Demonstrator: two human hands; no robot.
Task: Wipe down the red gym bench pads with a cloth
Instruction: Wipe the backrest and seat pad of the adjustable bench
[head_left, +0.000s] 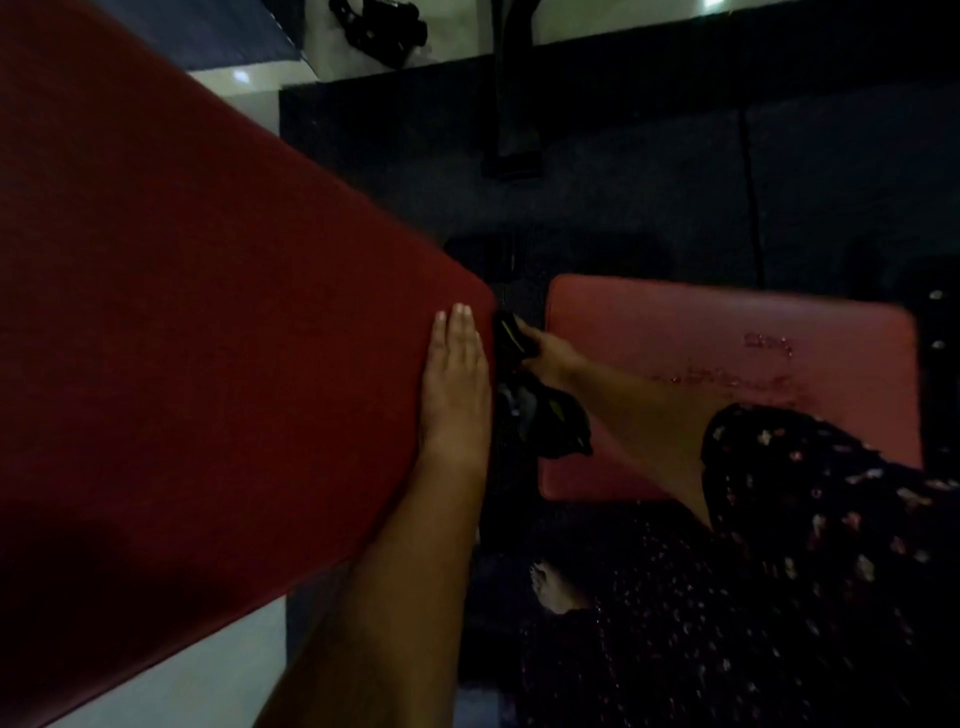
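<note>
A large dark red back pad fills the left half of the view, tilted. A smaller, paler red seat pad lies to its right, with worn marks on its surface. My left hand rests flat on the lower right corner of the back pad, fingers straight. My right hand grips a dark cloth in the gap between the two pads, against the back pad's edge. Part of the cloth hangs down over the seat pad's left edge.
Dark rubber floor mats lie beyond the pads, with a black frame post standing on them. White floor tiles show at lower left and at the top. My patterned dark clothing and a bare foot are at lower right.
</note>
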